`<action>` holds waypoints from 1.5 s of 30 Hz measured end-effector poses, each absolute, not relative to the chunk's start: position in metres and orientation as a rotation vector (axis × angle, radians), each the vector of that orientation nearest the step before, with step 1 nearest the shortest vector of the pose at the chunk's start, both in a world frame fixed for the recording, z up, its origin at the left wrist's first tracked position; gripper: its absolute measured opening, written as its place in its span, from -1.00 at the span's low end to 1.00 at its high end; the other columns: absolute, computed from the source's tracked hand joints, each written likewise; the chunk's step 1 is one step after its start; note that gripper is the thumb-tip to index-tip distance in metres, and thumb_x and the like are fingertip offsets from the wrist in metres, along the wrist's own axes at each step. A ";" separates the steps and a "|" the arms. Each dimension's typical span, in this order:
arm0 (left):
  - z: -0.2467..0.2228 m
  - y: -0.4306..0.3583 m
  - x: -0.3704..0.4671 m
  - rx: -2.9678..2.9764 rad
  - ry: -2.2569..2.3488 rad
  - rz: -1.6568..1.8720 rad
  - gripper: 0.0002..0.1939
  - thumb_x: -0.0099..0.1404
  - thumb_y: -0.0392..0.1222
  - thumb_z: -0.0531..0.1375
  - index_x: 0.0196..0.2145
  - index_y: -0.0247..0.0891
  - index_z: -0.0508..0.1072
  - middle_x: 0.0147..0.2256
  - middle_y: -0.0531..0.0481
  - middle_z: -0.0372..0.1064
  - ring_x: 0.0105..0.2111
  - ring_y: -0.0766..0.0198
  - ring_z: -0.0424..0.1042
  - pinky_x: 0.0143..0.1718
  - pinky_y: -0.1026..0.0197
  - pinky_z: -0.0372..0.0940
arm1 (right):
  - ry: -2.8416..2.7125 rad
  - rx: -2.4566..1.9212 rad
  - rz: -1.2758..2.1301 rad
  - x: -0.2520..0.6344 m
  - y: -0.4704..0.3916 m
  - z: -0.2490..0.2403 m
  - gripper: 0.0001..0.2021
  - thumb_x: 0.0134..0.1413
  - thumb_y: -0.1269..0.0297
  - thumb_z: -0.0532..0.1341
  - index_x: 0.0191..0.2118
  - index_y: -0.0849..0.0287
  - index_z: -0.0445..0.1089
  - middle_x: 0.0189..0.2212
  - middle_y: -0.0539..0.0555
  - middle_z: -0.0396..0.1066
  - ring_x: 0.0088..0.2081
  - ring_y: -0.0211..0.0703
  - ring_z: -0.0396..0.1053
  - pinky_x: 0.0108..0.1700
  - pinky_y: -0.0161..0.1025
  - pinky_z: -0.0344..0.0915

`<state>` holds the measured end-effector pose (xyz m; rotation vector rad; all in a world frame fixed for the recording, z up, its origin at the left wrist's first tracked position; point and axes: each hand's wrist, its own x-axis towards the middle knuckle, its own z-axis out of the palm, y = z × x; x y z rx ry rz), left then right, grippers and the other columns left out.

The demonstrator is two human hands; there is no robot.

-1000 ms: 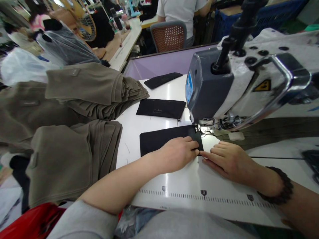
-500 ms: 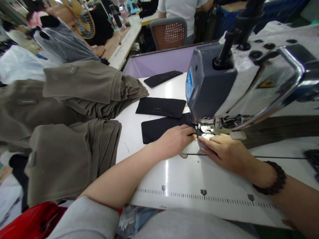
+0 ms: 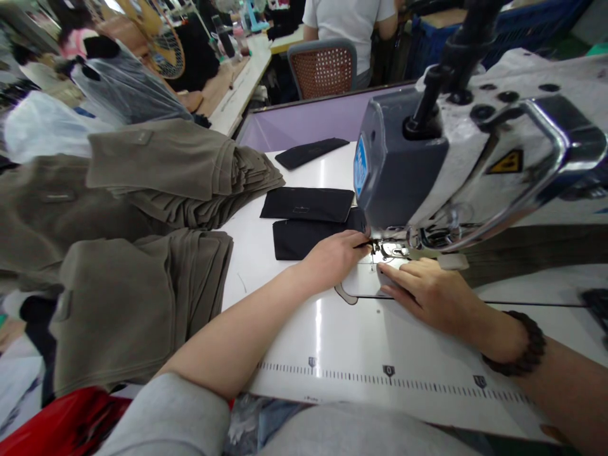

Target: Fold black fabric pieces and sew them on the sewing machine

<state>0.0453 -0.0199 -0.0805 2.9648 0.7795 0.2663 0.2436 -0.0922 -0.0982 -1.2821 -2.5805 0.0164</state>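
Black fabric [image 3: 299, 242], blue crate [image 3: 427, 43], contents unclear

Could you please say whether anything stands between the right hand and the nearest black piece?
Yes: the left hand, its fingertips at the black piece near the presser foot, sits between it and the right hand.

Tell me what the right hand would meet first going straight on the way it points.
The right hand would probably meet the left hand first, at its fingertips, across a small gap near the presser foot; depth is unclear here.
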 end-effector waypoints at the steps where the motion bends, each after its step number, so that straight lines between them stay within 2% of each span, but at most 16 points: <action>1: -0.080 -0.020 0.045 2.962 0.781 0.261 -0.77 0.32 -0.26 0.00 -0.17 -0.37 0.41 -0.12 -0.10 0.34 -0.11 0.20 0.33 -0.08 0.20 0.28 | -2.580 -1.286 0.018 0.244 -0.092 -0.098 -0.67 0.16 0.16 -0.01 -0.09 0.24 0.32 -0.46 0.05 0.40 -0.42 -0.21 0.30 -0.38 -0.26 0.12; 13: -0.073 -0.025 0.047 2.940 0.776 0.111 -0.76 0.31 -0.31 0.00 -0.13 -0.40 0.37 -0.09 -0.13 0.32 -0.05 0.20 0.29 -0.01 0.21 0.21 | -2.577 -1.290 0.006 0.243 -0.093 -0.096 -0.69 0.16 0.18 0.00 -0.10 0.22 0.34 -0.44 0.07 0.42 -0.41 -0.20 0.32 -0.40 -0.27 0.12; 18: -0.065 -0.039 0.047 2.944 1.017 -0.056 -0.70 0.31 -0.34 -0.02 -0.01 -0.33 0.27 0.04 -0.19 0.20 0.04 0.12 0.21 -0.01 0.06 0.19 | -2.587 -1.288 -0.047 0.242 -0.092 -0.095 -0.70 0.15 0.18 0.01 -0.12 0.21 0.34 -0.45 0.06 0.42 -0.43 -0.20 0.32 -0.42 -0.26 0.10; 21: -0.069 -0.038 0.047 2.912 1.188 -0.086 -0.66 0.30 -0.39 -0.05 0.03 -0.38 0.23 0.05 -0.28 0.17 0.04 0.05 0.22 -0.05 0.02 0.21 | -2.594 -1.288 -0.061 0.242 -0.092 -0.094 -0.69 0.15 0.17 0.00 -0.11 0.21 0.33 -0.46 0.05 0.42 -0.45 -0.19 0.31 -0.43 -0.25 0.08; 25: -0.076 -0.004 0.046 2.689 1.337 0.101 -0.69 0.25 -0.47 -0.05 -0.07 -0.45 0.30 -0.08 -0.31 0.30 -0.03 0.06 0.29 -0.05 0.06 0.21 | -2.609 -1.296 -0.059 0.243 -0.092 -0.095 -0.69 0.16 0.17 -0.01 -0.10 0.20 0.33 -0.46 0.04 0.41 -0.46 -0.21 0.30 -0.44 -0.26 0.07; 29: -0.050 0.040 0.032 2.574 1.446 0.195 -0.63 0.15 -0.54 -0.04 -0.09 -0.48 0.33 -0.19 -0.28 0.38 -0.14 0.07 0.37 -0.11 0.07 0.25 | -2.605 -1.274 -0.019 0.243 -0.092 -0.095 -0.71 0.16 0.21 0.00 -0.09 0.20 0.32 -0.44 0.04 0.42 -0.43 -0.22 0.32 -0.41 -0.27 0.09; 31: -0.030 0.046 0.020 2.442 1.480 0.353 -0.57 0.12 -0.51 -0.01 -0.03 -0.44 0.28 -0.17 -0.22 0.39 -0.16 0.10 0.39 -0.11 0.08 0.26 | -2.602 -1.260 -0.009 0.244 -0.091 -0.094 -0.71 0.17 0.21 0.00 -0.09 0.20 0.33 -0.43 0.04 0.42 -0.43 -0.24 0.32 -0.40 -0.28 0.09; 34: -0.015 0.027 0.004 1.738 1.285 0.783 -0.54 0.10 -0.42 0.05 0.00 -0.39 0.25 -0.23 -0.11 0.42 -0.26 0.16 0.43 -0.15 0.06 0.30 | -2.598 -1.229 -0.026 0.245 -0.091 -0.092 -0.72 0.17 0.23 0.00 -0.13 0.20 0.35 -0.47 0.04 0.41 -0.44 -0.25 0.31 -0.39 -0.29 0.09; 37: -0.032 -0.008 -0.005 1.425 1.164 0.810 -0.56 0.12 -0.35 0.07 -0.01 -0.42 0.21 -0.22 -0.14 0.40 -0.28 0.18 0.43 -0.17 0.06 0.33 | -2.598 -1.205 -0.036 0.246 -0.092 -0.090 -0.73 0.17 0.26 -0.01 -0.15 0.20 0.37 -0.49 0.04 0.40 -0.44 -0.25 0.29 -0.38 -0.28 0.10; 41: -0.063 -0.049 -0.012 1.897 1.476 0.753 -0.41 0.12 -0.29 0.17 0.10 -0.37 0.09 -0.06 -0.27 0.26 -0.14 0.09 0.36 -0.13 -0.04 0.29 | -2.595 -1.203 -0.024 0.248 -0.095 -0.091 -0.73 0.17 0.26 -0.02 -0.18 0.18 0.39 -0.51 0.02 0.39 -0.45 -0.25 0.27 -0.37 -0.28 0.09; 43: -0.066 -0.067 -0.011 2.331 1.518 0.732 -0.46 0.15 -0.31 0.15 0.09 -0.37 0.12 0.02 -0.32 0.17 0.00 0.03 0.24 -0.03 -0.09 0.21 | -2.588 -1.204 -0.025 0.249 -0.096 -0.091 -0.72 0.18 0.27 -0.03 -0.19 0.18 0.40 -0.52 0.03 0.38 -0.46 -0.25 0.26 -0.38 -0.28 0.08; 45: -0.066 -0.085 -0.006 2.679 1.243 0.551 -0.59 0.22 -0.29 0.11 0.03 -0.39 0.21 0.04 -0.30 0.15 0.06 0.05 0.17 0.03 -0.04 0.17 | -2.589 -1.190 -0.018 0.249 -0.097 -0.090 -0.70 0.18 0.26 -0.04 -0.21 0.19 0.41 -0.52 0.03 0.38 -0.46 -0.25 0.26 -0.38 -0.28 0.08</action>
